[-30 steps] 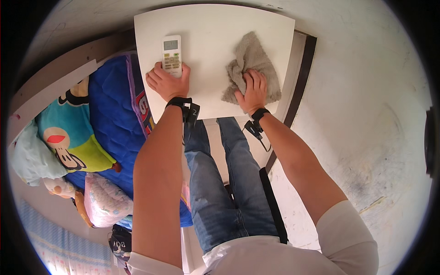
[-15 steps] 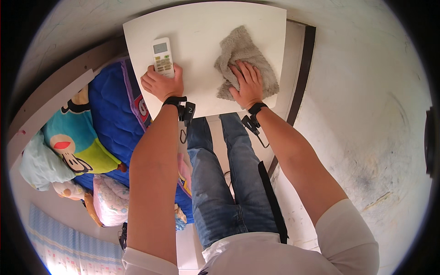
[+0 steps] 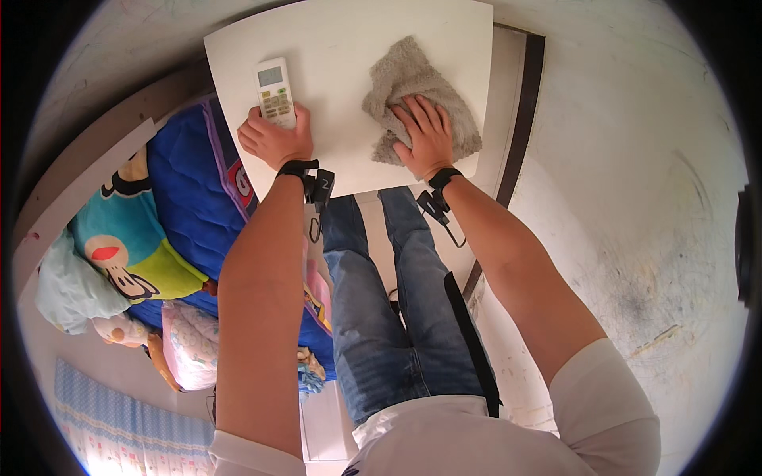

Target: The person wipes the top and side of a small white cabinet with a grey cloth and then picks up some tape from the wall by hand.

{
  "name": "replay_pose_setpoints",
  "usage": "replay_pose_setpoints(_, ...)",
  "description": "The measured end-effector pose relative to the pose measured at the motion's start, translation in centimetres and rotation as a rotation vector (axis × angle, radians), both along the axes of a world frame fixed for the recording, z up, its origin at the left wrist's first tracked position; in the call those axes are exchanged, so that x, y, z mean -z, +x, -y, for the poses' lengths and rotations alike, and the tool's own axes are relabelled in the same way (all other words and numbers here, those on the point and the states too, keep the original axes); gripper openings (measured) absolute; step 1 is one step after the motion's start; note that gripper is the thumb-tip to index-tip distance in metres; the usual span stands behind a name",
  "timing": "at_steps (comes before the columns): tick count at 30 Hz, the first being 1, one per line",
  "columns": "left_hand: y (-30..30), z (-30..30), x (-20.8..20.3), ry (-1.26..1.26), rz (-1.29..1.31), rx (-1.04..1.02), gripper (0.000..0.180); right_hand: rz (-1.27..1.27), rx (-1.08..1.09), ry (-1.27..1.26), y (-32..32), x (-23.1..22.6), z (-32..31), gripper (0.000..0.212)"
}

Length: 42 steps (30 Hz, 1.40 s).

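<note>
Gripping the remote (image 3: 277, 97) with my left hand (image 3: 278, 143), I have flattened my right hand (image 3: 429, 141) (fingers now spread) on the gray cloth (image 3: 409, 70), broadening contact.

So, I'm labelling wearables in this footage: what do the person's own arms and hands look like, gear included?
The left hand and right hand are ungloved. Each wrist has a black strap carrying a small black box and thin dark cable; the left box bears a pale marking. Short white sleeves leave the forearms bare.
</note>
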<state>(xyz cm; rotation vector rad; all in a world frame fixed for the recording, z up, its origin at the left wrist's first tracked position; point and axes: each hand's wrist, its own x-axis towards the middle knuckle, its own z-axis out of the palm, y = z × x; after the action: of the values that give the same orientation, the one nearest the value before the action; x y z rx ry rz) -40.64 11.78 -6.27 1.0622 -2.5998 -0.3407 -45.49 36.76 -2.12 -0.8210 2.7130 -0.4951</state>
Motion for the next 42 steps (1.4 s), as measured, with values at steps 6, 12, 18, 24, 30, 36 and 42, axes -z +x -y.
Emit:
replay_pose_setpoints(6,-0.2,-0.1,0.0,0.001,0.004,-0.010,0.061,0.028,0.024,-0.043,0.4,1.0,-0.8,0.060)
replay_pose_setpoints(12,0.1,0.1,0.0,-0.016,0.011,0.011,0.065,0.000,-0.005,0.007,0.1,0.4,0.0,0.055)
replay_pose_setpoints(18,-0.2,-0.1,0.1,-0.016,0.012,0.017,0.065,0.019,0.021,-0.028,0.3,1.1,-0.9,0.056)
replay_pose_setpoints(24,0.0,0.1,0.0,-0.004,0.005,0.012,0.065,-0.004,0.012,0.037,0.3,0.6,-0.1,0.063)
replay_pose_setpoints(30,-0.1,0.0,-0.1,0.001,0.019,0.018,0.067,-0.005,0.007,0.055,0.1,0.4,-0.1,0.065)
replay_pose_setpoints(36,0.0,0.0,-0.2,0.025,0.015,0.016,0.067,-0.008,0.007,0.044,0.1,0.4,-0.1,0.064)
replay_pose_setpoints(42,-0.1,0.0,-0.1,0.039,0.025,0.004,0.066,-0.016,0.009,0.027,0.1,0.4,0.0,0.063)
